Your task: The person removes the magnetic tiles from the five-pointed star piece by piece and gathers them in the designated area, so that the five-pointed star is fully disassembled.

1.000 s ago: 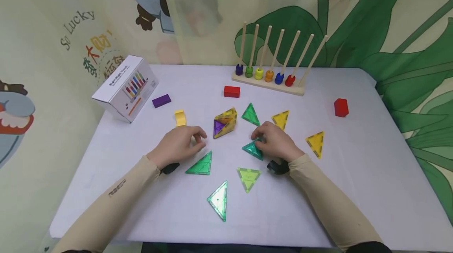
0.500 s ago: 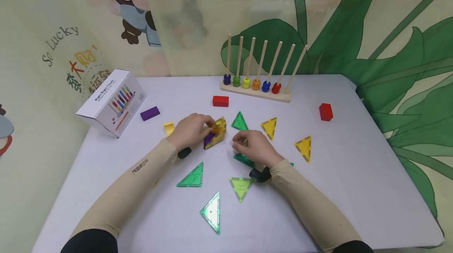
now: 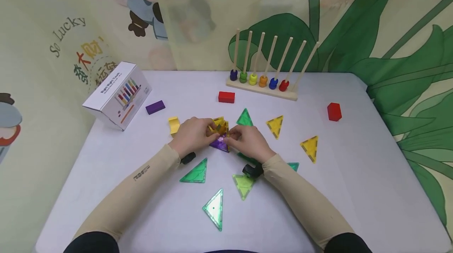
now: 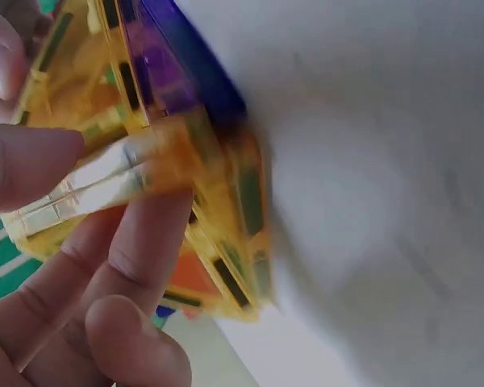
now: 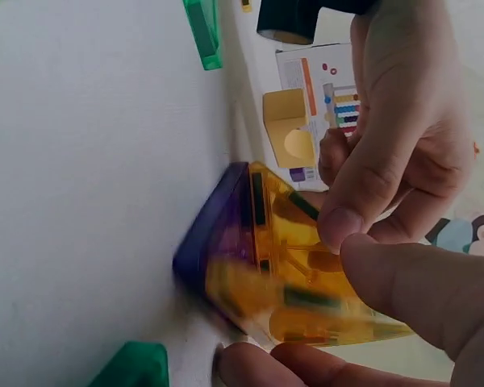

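Observation:
In the head view a hollow shape of yellow and purple magnetic tiles (image 3: 220, 143) stands on the white table between both hands. My left hand (image 3: 194, 135) grips its yellow side with thumb and fingers; the left wrist view shows fingers on both faces of the yellow tiles (image 4: 73, 72). My right hand (image 3: 252, 143) holds the other side, its thumb and fingers around the yellow part (image 5: 306, 266) in the right wrist view. The purple tile (image 5: 226, 234) is low, near the table surface. A dark green triangle tile (image 3: 247, 158) lies partly hidden under my right hand.
Around the hands lie green triangle tiles (image 3: 198, 172), a lime one (image 3: 243, 185) and yellow ones (image 3: 310, 149). Behind are red blocks (image 3: 226, 97), a purple block (image 3: 155, 107), a yellow arch block (image 3: 174, 126), a peg stand with beads (image 3: 262, 90) and a white box (image 3: 116, 94).
My left hand has moved right onto the yellow and purple tile shape. My right hand has left the dark green triangle and joined it. The shape has turned, its purple side now facing front.

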`<act>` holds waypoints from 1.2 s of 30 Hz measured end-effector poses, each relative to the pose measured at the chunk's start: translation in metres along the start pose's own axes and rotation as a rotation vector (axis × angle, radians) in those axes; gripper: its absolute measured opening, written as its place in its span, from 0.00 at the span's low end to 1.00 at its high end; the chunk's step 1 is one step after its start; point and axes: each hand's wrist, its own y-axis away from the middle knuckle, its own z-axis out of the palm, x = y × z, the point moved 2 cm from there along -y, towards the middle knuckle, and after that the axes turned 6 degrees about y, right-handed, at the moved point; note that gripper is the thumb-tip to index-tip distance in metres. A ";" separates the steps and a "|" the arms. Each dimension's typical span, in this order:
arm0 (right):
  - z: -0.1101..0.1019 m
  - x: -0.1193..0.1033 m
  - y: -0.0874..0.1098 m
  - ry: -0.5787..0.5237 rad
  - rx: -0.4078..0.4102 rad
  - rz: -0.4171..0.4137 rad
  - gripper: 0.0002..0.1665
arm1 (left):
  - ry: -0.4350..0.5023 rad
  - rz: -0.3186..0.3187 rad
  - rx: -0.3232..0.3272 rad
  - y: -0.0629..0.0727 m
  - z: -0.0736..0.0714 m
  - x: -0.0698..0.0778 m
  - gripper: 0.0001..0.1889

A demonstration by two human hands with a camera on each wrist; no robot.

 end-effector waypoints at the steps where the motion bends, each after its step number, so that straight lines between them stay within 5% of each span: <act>1: 0.000 0.000 0.000 0.010 0.009 0.016 0.23 | 0.005 0.002 -0.010 0.000 0.001 0.001 0.19; 14: -0.010 0.008 0.002 0.036 0.031 0.054 0.11 | 0.070 0.025 -0.087 -0.007 0.011 0.005 0.20; 20: -0.014 0.016 0.007 0.009 0.024 0.091 0.15 | 0.073 0.028 -0.098 -0.011 0.014 0.005 0.20; 27: -0.022 0.019 0.007 -0.014 0.065 0.102 0.13 | 0.078 -0.045 -0.118 -0.005 0.007 -0.003 0.22; 36: -0.060 0.069 0.021 0.001 0.178 0.204 0.19 | 0.091 -0.060 -0.136 -0.003 0.006 -0.004 0.23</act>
